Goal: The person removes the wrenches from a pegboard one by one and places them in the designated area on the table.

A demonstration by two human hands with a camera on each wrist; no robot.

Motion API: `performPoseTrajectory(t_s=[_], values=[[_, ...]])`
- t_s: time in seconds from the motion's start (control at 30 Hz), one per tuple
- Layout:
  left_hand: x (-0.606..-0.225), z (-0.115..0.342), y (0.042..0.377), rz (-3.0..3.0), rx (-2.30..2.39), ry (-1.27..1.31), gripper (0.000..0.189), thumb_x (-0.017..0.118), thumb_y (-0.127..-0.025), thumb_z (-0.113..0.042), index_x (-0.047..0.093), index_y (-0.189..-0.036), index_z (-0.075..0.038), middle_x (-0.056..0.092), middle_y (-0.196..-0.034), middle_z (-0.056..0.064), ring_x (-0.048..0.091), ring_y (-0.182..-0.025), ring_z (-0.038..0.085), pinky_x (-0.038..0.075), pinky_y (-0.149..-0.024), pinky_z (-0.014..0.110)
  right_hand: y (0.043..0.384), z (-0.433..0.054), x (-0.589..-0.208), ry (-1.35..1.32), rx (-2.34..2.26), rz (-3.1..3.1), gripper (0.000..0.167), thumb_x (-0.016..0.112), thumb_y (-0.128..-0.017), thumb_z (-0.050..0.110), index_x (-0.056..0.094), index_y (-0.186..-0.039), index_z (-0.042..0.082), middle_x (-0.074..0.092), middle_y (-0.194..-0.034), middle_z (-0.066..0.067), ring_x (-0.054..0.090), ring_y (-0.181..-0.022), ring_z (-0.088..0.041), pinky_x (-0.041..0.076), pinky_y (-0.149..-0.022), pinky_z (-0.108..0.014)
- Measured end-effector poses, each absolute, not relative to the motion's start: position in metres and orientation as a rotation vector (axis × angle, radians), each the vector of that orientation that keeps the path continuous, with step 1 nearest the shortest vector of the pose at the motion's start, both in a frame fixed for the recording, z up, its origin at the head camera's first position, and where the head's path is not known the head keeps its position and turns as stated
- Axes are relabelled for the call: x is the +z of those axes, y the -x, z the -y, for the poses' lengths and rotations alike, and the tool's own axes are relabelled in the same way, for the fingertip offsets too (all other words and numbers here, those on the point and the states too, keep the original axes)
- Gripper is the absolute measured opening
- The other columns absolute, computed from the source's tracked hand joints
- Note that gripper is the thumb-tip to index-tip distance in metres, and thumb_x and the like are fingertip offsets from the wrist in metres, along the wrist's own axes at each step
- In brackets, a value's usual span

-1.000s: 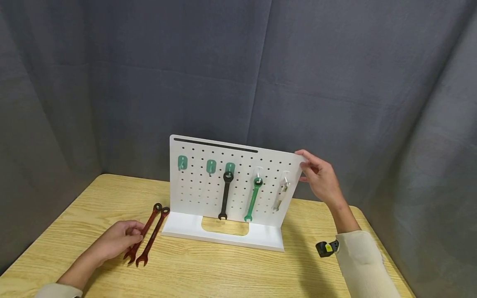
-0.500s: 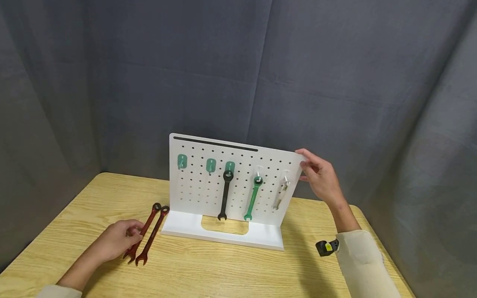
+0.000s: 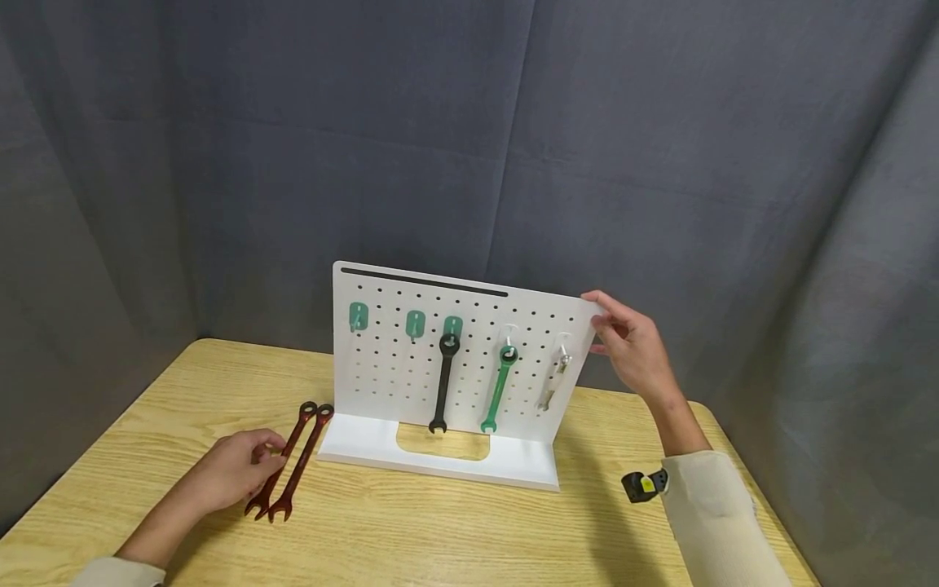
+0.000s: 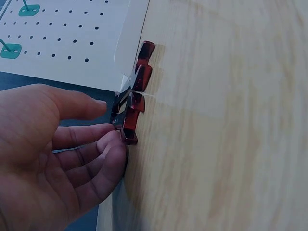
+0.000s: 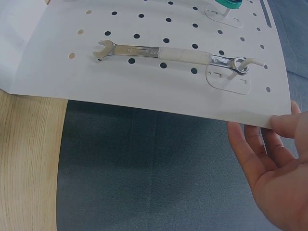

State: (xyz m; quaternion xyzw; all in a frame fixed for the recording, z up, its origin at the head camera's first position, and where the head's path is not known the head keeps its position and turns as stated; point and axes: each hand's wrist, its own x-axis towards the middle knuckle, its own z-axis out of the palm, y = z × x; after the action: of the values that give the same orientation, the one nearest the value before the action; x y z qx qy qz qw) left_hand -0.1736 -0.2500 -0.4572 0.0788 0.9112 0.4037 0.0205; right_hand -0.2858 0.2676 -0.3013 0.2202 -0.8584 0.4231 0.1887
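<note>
On the left of the table two dark red combination wrenches lie side by side, a left wrench (image 3: 292, 440) and a right wrench (image 3: 301, 466). My left hand (image 3: 238, 466) is at the left wrench, fingers loosely bent beside it. In the left wrist view my thumb stands apart from the fingers, whose tips are right at the red wrench ends (image 4: 130, 127). My right hand (image 3: 632, 346) pinches the upper right edge of the white pegboard (image 3: 396, 375), thumb in front and fingers behind. A black wrench (image 3: 443, 383), a green wrench (image 3: 499, 390) and a silver wrench (image 5: 178, 55) hang from its hooks.
Two green hooks, a far left hook (image 3: 359, 316) and a second hook (image 3: 415, 324), carry nothing. The pegboard's flat base (image 3: 513, 466) rests on the wooden table (image 3: 440, 530). Grey curtains (image 3: 367, 163) close off the back and sides.
The left wrench's lower end has shifted slightly right against the other wrench, and my left fingers have moved slightly with it. My right hand keeps its hold on the pegboard.
</note>
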Motion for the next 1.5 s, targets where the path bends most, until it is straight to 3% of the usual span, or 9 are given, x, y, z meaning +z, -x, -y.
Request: performPoseTrajectory(t_s=[0.2,0.43,0.53,0.77,1.07,1.27,1.5], values=[[-0.455,0.248,0.177,-2.828,1.224,-0.244,0.025,0.065,-0.102,-0.017,0.067,-0.119,0.001,0.057,-0.077,0.003,0.05,-0.054,0.015,0.041,-0.049,0.028,0.285,-0.27,-0.302,-0.612,1.196,2.406,0.038,0.055,-0.105,-0.002,0.062,-0.139,0.014,0.065,-0.119,-0.017,0.065,-0.104,-0.031,0.06,-0.079,-0.033],[-0.451,0.244,0.179,-2.94,1.169,-0.362,0.02,0.066,-0.102,-0.015,0.07,-0.114,-0.001,0.061,-0.089,0.0,0.055,-0.075,0.015,0.047,-0.063,0.033,0.286,-0.269,-0.302,-0.628,1.222,2.396,0.036,0.055,-0.106,0.0,0.062,-0.139,0.013,0.065,-0.116,-0.017,0.066,-0.102,-0.031,0.06,-0.08,-0.043],[-0.45,0.24,0.18,-2.985,1.178,-0.389,0.022,0.066,-0.101,-0.013,0.068,-0.12,-0.001,0.063,-0.096,0.003,0.057,-0.078,0.015,0.049,-0.066,0.035,0.285,-0.267,-0.302,-0.63,1.24,2.398,0.036,0.055,-0.106,0.001,0.063,-0.139,0.013,0.065,-0.117,-0.018,0.066,-0.102,-0.032,0.059,-0.081,-0.045],[-0.443,0.218,0.185,-3.03,1.267,-0.467,0.025,0.069,-0.099,-0.009,0.067,-0.123,-0.001,0.062,-0.093,0.001,0.055,-0.074,0.014,0.047,-0.062,0.03,0.286,-0.266,-0.302,-0.632,1.212,2.395,0.037,0.056,-0.105,0.001,0.063,-0.139,0.013,0.066,-0.118,-0.018,0.066,-0.101,-0.033,0.06,-0.08,-0.04],[-0.446,0.18,0.201,-3.038,1.352,-0.614,0.024,0.072,-0.096,-0.005,0.069,-0.12,-0.004,0.064,-0.095,-0.001,0.06,-0.086,0.015,0.054,-0.074,0.036,0.286,-0.268,-0.302,-0.635,1.224,2.397,0.036,0.056,-0.105,0.001,0.063,-0.139,0.011,0.066,-0.116,-0.019,0.066,-0.101,-0.032,0.06,-0.079,-0.034],[-0.447,0.15,0.215,-2.943,1.52,-0.643,0.023,0.071,-0.097,-0.007,0.07,-0.12,-0.004,0.069,-0.098,-0.002,0.065,-0.094,0.02,0.056,-0.075,0.035,0.287,-0.268,-0.301,-0.63,1.205,2.383,0.036,0.055,-0.106,0.0,0.063,-0.139,0.012,0.065,-0.113,-0.018,0.066,-0.1,-0.031,0.06,-0.077,-0.031],[-0.445,0.119,0.227,-2.811,1.629,-0.666,0.032,0.07,-0.098,-0.006,0.067,-0.129,-0.003,0.07,-0.115,0.011,0.066,-0.101,0.023,0.055,-0.081,0.039,0.287,-0.267,-0.303,-0.635,1.195,2.388,0.036,0.055,-0.105,0.0,0.063,-0.139,0.012,0.065,-0.118,-0.017,0.065,-0.101,-0.03,0.06,-0.077,-0.03]])
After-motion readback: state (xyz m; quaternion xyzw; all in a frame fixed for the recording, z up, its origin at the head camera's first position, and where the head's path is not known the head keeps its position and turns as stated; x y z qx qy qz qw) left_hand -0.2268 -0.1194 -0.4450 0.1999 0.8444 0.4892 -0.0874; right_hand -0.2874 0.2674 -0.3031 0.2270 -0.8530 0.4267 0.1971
